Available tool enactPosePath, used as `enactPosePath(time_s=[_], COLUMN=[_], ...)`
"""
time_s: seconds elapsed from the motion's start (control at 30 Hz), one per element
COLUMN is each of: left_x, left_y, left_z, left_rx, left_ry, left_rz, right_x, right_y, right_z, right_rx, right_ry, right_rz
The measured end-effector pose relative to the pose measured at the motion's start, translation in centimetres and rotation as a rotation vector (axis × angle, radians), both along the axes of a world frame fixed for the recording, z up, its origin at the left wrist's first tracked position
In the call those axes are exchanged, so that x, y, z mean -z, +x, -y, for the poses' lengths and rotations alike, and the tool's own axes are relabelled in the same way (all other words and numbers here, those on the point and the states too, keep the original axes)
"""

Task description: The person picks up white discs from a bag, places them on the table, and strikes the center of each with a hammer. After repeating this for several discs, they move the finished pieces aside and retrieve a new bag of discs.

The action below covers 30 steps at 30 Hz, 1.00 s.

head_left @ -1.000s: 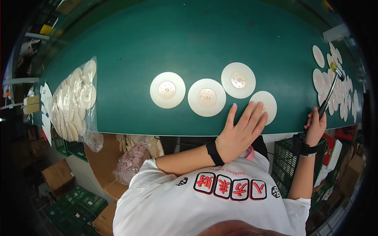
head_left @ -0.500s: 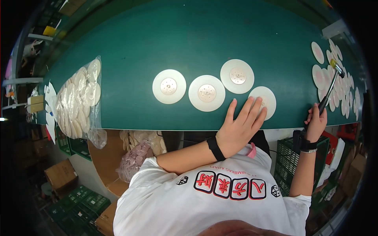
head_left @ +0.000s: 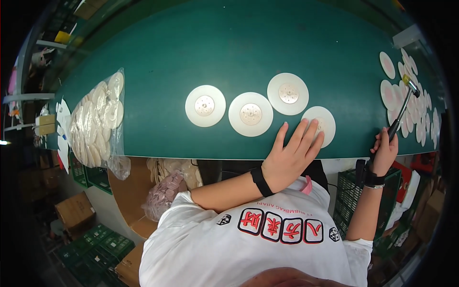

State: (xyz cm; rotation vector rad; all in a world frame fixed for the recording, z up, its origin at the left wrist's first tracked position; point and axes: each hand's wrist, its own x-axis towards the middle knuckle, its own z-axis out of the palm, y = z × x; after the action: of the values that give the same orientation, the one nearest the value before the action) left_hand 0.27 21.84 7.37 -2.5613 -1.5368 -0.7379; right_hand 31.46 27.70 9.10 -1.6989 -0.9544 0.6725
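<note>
My left hand (head_left: 291, 155) lies with fingers spread, its fingertips on a white disc (head_left: 326, 125) near the table's front edge. Part of that disc is hidden under the fingers. Three more white discs with perforated round centres, a left one (head_left: 205, 119), a middle one (head_left: 251, 129) and an upper one (head_left: 289, 81), lie flat beside it; the middle and upper ones nearly touch. At the right, my right hand (head_left: 385, 153) is closed around the black handle of a small hammer (head_left: 407, 103). The hammer's yellow-and-metal head is raised toward a pile of discs.
Pale discs with pinkish centres (head_left: 388, 93) are scattered at the table's right end. A clear plastic bag of round pads (head_left: 98, 124) rests on the left of the green table (head_left: 215, 43). Below stand a cardboard box (head_left: 125, 196) and green crates (head_left: 344, 193).
Almost nothing differs. My left hand stays on the same disc, and the hammer remains in my right hand in nearly the same pose; the whole view has shifted very slightly.
</note>
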Motion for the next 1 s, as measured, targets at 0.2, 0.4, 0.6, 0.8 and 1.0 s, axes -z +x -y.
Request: enactPosePath(time_s=[0.2,0.4,0.6,0.8,1.0], left_x=[0.4,0.7,0.9,0.9,0.6], left_y=[0.1,0.4,0.7,1.2,1.3], left_z=[0.2,0.3,0.8,1.0,1.1], left_rx=[-0.001,-0.004,-0.027,-0.025,-0.030], left_ry=[-0.003,0.013,0.036,0.023,0.017], left_rz=[0.002,-0.007,-0.003,0.003,-0.008], right_x=[0.3,-0.3,0.3,-0.2,-0.5], right_y=[0.5,-0.3,0.3,1.2,0.7], right_z=[0.0,-0.2,0.3,0.4,0.5], right_rx=[0.003,0.032,0.030,0.013,0.011], right_ry=[-0.053,-0.042,-0.056,-0.098,-0.063], right_rz=[-0.011,-0.015,0.003,0.012,-0.027])
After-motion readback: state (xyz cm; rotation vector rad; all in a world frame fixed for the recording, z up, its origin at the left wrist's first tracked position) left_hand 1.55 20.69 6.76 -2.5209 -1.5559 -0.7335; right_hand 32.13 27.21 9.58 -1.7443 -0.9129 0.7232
